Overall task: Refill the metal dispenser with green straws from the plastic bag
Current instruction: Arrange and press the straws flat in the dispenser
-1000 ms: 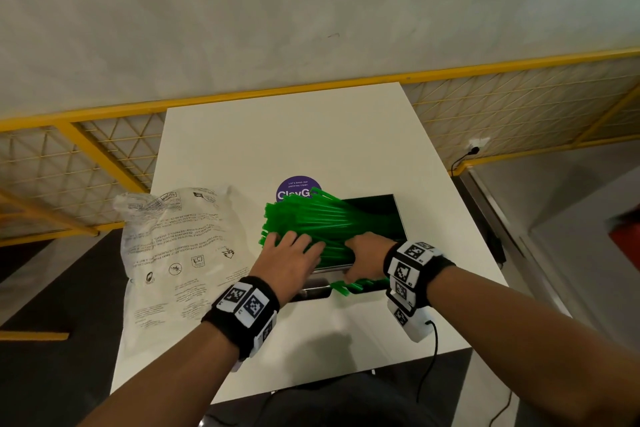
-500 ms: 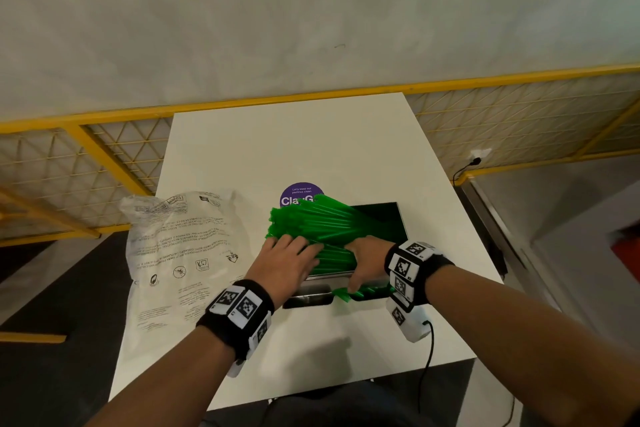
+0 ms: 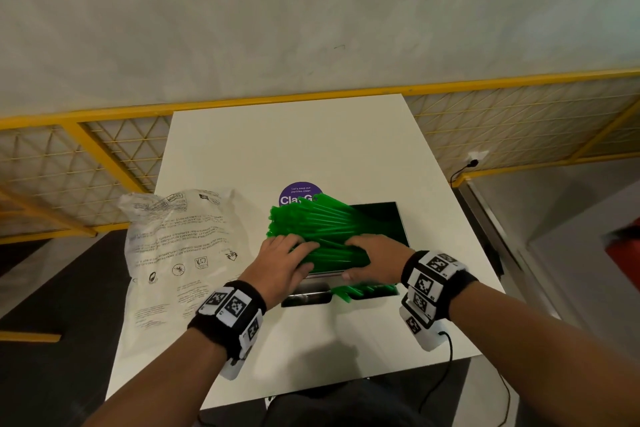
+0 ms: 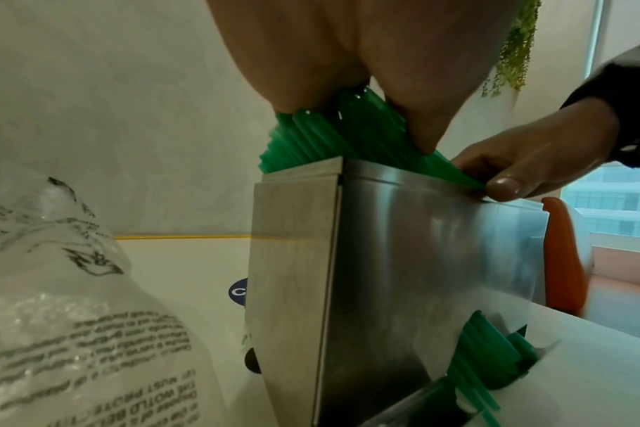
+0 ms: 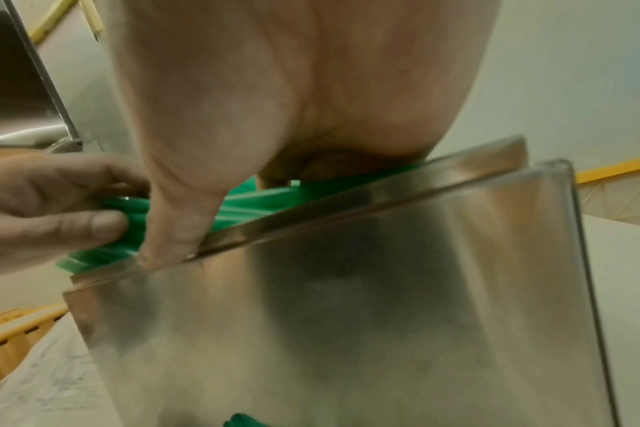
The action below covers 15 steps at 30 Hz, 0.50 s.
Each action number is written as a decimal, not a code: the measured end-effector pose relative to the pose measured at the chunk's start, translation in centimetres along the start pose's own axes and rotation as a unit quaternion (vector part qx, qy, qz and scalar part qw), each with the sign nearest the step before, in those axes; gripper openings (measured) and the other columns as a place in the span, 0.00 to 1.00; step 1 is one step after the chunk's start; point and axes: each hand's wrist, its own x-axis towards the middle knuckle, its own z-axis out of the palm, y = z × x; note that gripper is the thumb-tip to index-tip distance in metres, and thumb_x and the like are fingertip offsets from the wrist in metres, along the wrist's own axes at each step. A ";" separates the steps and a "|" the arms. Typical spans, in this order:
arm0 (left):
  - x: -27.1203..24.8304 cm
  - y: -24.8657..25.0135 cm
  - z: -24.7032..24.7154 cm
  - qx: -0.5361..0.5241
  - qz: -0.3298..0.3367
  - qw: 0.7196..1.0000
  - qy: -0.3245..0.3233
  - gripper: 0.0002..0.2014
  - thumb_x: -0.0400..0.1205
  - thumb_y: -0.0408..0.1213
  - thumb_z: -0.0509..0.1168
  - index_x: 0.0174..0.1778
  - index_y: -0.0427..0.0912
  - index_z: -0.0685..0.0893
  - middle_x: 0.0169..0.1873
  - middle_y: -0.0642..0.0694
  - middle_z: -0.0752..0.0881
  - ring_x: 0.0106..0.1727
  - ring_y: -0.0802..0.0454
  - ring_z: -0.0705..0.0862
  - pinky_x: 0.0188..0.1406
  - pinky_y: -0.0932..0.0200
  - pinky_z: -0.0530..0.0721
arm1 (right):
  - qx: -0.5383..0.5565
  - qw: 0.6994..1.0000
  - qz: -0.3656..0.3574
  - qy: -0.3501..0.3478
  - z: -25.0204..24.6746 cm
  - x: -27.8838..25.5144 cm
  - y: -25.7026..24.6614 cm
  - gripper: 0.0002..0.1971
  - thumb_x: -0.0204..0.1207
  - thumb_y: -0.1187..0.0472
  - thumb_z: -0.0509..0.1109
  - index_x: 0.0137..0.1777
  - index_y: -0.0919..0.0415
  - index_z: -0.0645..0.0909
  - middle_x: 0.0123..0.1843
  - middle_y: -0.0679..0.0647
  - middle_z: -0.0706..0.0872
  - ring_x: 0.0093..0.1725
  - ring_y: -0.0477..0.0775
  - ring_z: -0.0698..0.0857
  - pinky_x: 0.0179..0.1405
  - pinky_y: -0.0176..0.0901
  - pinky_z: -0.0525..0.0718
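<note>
Holding item 1: green straws [image 3: 322, 232], one thick bundle, lying slantwise across the open top of the metal dispenser [image 4: 402, 260]; the far ends fan out past the dispenser's left edge, toward the plastic bag, and the near ends sit under both hands.

Item 2: left hand [image 3: 280, 265], palm down on the bundle at the dispenser's left end. Grip: fingers [image 4: 424, 127] curled over the straws, thumb beneath them, clasping the bundle from above.

Item 3: right hand [image 3: 375, 258], on the bundle toward the dispenser's right end. Grip: fingers folded over the straws, thumb [image 5: 172, 228] pressed against the dispenser's front rim, pinching the bundle there.

Item 4: metal dispenser, brushed steel box, upright on the white bench [image 3: 311, 149]. A further clutch of green straws shows in the tray at the dispenser's front foot.

Item 5: plastic bag [image 3: 173, 253], clear, crumpled, printed with black text and symbols, lying flat on the bench just left of the dispenser, apart from it.

Item 6: purple round sticker [image 3: 298, 193], on the bench just behind the dispenser, partly covered by the fanned straw ends.

Item 7: yellow railing [image 3: 104, 156] with mesh panels, behind the dispenser, beyond the bench's far edge.
</note>
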 end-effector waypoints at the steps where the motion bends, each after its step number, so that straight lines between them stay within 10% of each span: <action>1: -0.1 0.0 -0.2 -0.009 0.005 1.000 0.007 0.18 0.79 0.48 0.58 0.64 0.49 0.74 0.48 0.45 0.83 0.51 0.54 0.73 0.56 0.59 0.67 | -0.001 1.000 -0.001 0.013 0.0 -0.1 0.2 0.32 0.71 0.43 0.74 0.72 0.54 0.73 0.66 0.52 0.80 0.65 0.51 0.79 0.67 0.47 0.78; 5: -0.8 0.1 -1.7 -0.021 -0.049 0.994 0.100 0.19 0.78 0.49 0.61 0.64 0.47 0.77 0.56 0.43 0.81 0.61 0.49 0.74 0.63 0.55 0.66 | 0.004 0.999 0.006 0.032 0.1 -0.8 0.8 0.32 0.72 0.42 0.72 0.74 0.53 0.72 0.68 0.52 0.79 0.67 0.51 0.78 0.69 0.48 0.77; 8: -1.4 0.1 -3.4 -0.098 -0.261 0.947 0.159 0.18 0.82 0.45 0.60 0.67 0.44 0.76 0.60 0.43 0.78 0.58 0.49 0.76 0.59 0.53 0.74 | 0.024 0.998 0.000 0.061 0.7 -1.1 0.9 0.32 0.72 0.42 0.72 0.74 0.53 0.70 0.67 0.52 0.79 0.67 0.49 0.78 0.69 0.48 0.76; 12: -1.1 0.0 -4.1 -0.272 -0.487 0.827 0.073 0.19 0.85 0.49 0.57 0.68 0.45 0.72 0.55 0.43 0.82 0.41 0.49 0.85 0.46 0.49 0.85 | -0.008 0.994 -0.007 0.107 1.6 -1.0 0.5 0.28 0.73 0.41 0.70 0.69 0.53 0.72 0.63 0.49 0.78 0.63 0.49 0.78 0.68 0.52 0.75; 15: -0.1 0.2 -4.1 -0.315 -0.493 0.810 0.038 0.19 0.85 0.51 0.56 0.68 0.45 0.73 0.52 0.44 0.83 0.39 0.46 0.87 0.36 0.53 0.85 | -0.017 0.982 -0.028 0.186 2.0 -0.9 0.0 0.27 0.70 0.38 0.70 0.63 0.54 0.72 0.58 0.47 0.73 0.59 0.49 0.74 0.64 0.53 0.75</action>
